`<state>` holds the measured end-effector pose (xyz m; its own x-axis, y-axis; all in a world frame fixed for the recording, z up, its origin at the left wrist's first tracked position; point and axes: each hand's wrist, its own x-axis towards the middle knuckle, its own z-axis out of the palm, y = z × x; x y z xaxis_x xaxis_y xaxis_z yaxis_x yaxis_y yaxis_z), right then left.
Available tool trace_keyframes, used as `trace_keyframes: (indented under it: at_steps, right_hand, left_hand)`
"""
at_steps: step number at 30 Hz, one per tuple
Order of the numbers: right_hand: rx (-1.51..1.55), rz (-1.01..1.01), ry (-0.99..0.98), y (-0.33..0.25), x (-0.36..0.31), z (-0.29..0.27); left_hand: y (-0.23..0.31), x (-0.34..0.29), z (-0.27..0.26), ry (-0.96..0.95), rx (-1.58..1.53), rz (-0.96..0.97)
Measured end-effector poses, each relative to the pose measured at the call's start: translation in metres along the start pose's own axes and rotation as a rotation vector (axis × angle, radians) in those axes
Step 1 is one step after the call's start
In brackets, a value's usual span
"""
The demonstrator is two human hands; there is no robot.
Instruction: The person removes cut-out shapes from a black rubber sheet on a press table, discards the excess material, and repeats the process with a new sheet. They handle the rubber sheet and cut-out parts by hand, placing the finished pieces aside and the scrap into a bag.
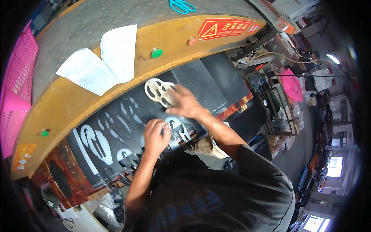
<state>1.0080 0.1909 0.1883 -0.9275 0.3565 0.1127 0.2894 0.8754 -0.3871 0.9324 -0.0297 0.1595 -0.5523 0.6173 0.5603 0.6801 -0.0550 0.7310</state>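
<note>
along the far edge of the table (79, 170), as seen in the head view, a cream plate (151, 91) with rounded lobes and several cut-outs is laid flat on black material (145, 110), right of the table's middle. its right end is covered by the right hand (186, 103), whose thumb and fingers are set apart there; whether the plate is pinched in that grip cannot be told, as the fingers are blurred. nearer the table's near edge, the left hand (155, 137) is held with its fingers bent; whether anything is caught in its grip cannot be told.

toward the table's left end, a white strip (85, 150) and pale lobed shapes (103, 147) are shown against the black. at the right end, a smooth dark panel (199, 83) is set. the far edge is spanned by a yellow beam (170, 42), on which a green button (156, 53), a red button (192, 41) and a red warning label (224, 29) are mounted. over the beam, two white papers (118, 52) are draped. on the patterned top behind it, teal-handled scissors (182, 6) are partly seen.
</note>
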Motion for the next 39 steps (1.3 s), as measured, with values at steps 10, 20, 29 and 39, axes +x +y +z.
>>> trace_keyframes:
  at_steps: [10, 20, 29, 39]
  right_hand:
    - [0.786, 0.272, -0.437, 0.010, -0.031, -0.065]
    - [0.463, 0.196, 0.471, 0.025, -0.175, -0.250]
    - [2.512, 0.518, 0.574, 0.149, -0.357, -0.107]
    - [2.691, 0.579, 0.676, 0.231, -0.417, -0.043]
  left_hand:
    - [0.008, -0.088, 0.056, -0.148, 0.191, 0.079]
    - [0.011, -0.090, 0.061, -0.123, 0.224, 0.118]
    - [0.014, -0.085, 0.063, -0.136, 0.340, 0.130]
    - [0.016, -0.081, 0.067, -0.161, 0.482, 0.142]
